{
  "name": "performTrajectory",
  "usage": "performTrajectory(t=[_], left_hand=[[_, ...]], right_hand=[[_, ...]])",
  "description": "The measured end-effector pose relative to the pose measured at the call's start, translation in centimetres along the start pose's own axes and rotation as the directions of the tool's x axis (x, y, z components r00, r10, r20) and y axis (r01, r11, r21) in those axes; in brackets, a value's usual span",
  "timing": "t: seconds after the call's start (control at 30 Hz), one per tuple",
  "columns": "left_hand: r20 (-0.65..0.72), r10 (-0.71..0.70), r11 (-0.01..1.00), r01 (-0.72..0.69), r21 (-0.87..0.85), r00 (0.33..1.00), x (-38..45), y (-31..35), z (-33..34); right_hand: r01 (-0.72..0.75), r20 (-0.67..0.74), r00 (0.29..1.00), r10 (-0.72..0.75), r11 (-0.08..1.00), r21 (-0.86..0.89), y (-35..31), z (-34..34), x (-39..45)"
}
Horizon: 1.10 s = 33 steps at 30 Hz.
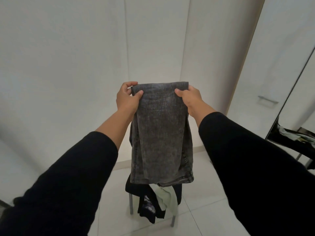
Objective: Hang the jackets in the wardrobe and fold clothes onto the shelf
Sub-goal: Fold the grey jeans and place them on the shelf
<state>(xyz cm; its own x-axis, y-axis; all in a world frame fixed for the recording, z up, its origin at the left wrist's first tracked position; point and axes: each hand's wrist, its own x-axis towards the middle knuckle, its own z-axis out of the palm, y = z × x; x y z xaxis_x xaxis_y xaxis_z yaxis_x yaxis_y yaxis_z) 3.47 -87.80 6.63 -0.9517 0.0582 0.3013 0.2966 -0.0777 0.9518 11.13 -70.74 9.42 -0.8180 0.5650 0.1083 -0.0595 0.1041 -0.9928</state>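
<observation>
Both hands hold up the gray jeans (162,132), folded over, above the chair (131,204). The left hand (127,97) pinches the top left corner with thumb and fingers. The right hand (190,97) pinches the top right corner. Black and green clothes (163,198) lie on the chair below the jeans.

Closed white wardrobe doors (153,40) stand directly ahead, blocking forward reach. The folded grey jeans (162,133) hang between both arms, filling the middle. Below, a chair (131,203) piled with clothes (163,198) obstructs the floor. Open tiled floor (204,210) lies either side; a mirror (296,103) bounds the right
</observation>
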Motion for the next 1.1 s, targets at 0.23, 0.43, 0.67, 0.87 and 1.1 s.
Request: performTrajectory(t=[0.23,0.43,0.67,0.87,1.1], left_hand=[[-0.041,0.079,0.976,-0.086,-0.200,0.996,-0.5,0.2,1.6],[-0.094,-0.091,0.895,0.040,-0.444,0.991,0.6,-0.6,3.6],[-0.188,-0.267,0.866,0.150,-0.476,0.945,2.6,-4.6,5.5],[-0.276,-0.482,0.841,0.352,-0.411,0.832,6.5,-12.7,8.6],[-0.264,-0.641,0.763,0.637,-0.111,0.721,15.8,-18.1,12.1]], right_hand=[[-0.078,-0.002,0.997,0.079,0.990,0.121,-1.1,0.7,-0.3],[-0.146,0.093,0.986,0.136,0.982,0.116,-0.8,0.8,0.8],[-0.141,0.041,0.989,0.143,0.989,-0.046,3.0,2.8,5.9],[-0.296,0.012,0.952,0.305,0.934,-0.198,10.0,4.3,13.8],[-0.539,-0.058,0.838,0.542,0.808,-0.236,16.4,3.9,24.0]])
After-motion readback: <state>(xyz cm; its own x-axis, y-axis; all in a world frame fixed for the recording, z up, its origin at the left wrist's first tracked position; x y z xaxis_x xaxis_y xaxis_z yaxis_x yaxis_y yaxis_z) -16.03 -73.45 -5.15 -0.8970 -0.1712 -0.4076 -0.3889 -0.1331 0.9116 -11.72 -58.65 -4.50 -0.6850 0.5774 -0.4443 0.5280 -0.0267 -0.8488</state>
